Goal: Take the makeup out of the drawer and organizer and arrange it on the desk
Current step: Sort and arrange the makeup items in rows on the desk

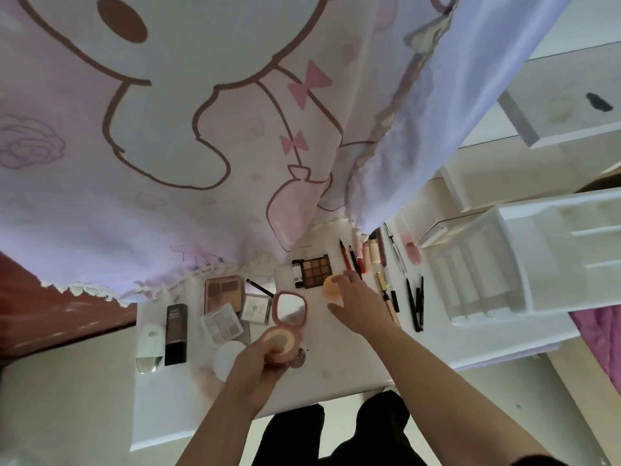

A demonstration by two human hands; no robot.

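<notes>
Your left hand: fingers curled round the open compact, low over the worktop, likely to set beside the palettes. Right hand: fingers on the orange sponge; grip unclear.

- The left hand reaches forward from the lower middle, palm turned inward. Its fingers and thumb are curled round the base of an open compact.
- The right hand is stretched further ahead, with a bare and nearly straight forearm.
- Its fingers bend over an orange sponge, and the thumb is spread below it.
</notes>
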